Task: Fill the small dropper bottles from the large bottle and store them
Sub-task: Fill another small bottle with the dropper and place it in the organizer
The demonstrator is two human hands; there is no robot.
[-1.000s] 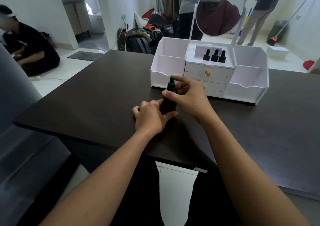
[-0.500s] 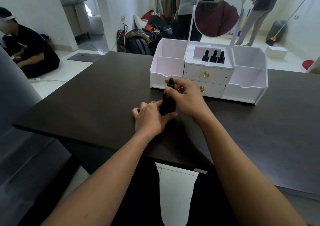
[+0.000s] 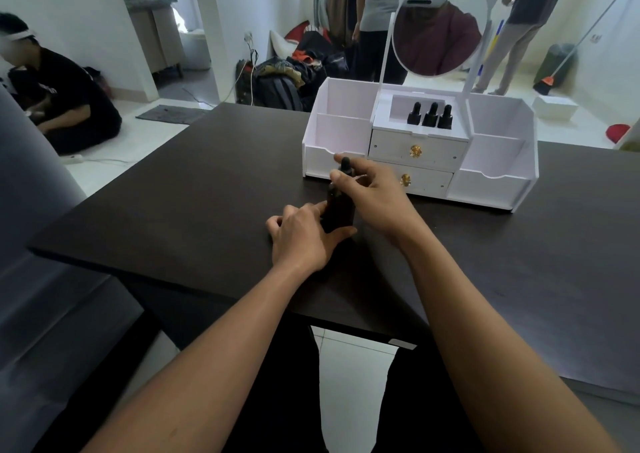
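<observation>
Head view, only one there is. L hand (image 3: 304,236) is wrapped round the base of the large bottle (image 3: 341,210), which stands upright on the dark table (image 3: 194,210) just in front of the white organiser (image 3: 498,161). R hand (image 3: 372,192) pinches the dropper cap (image 3: 345,165) between thumb and fingertips.

Vs a sec ago: hardly any change. Same bottle, same spot, both hands on it; the R fingers look re-set a touch around the cap, and the cap hasn't lifted off the neck. My guess is it's being twisted, but open or shut I can't tell from here.

Three small dropper bottles (image 3: 430,116) stand capped in a row in the organiser's top middle tray, above the two drawers w/ gold knobs. Whether they're filled, can't tell. No small bottle is out on the table, so no filling is going on right now.
</observation>
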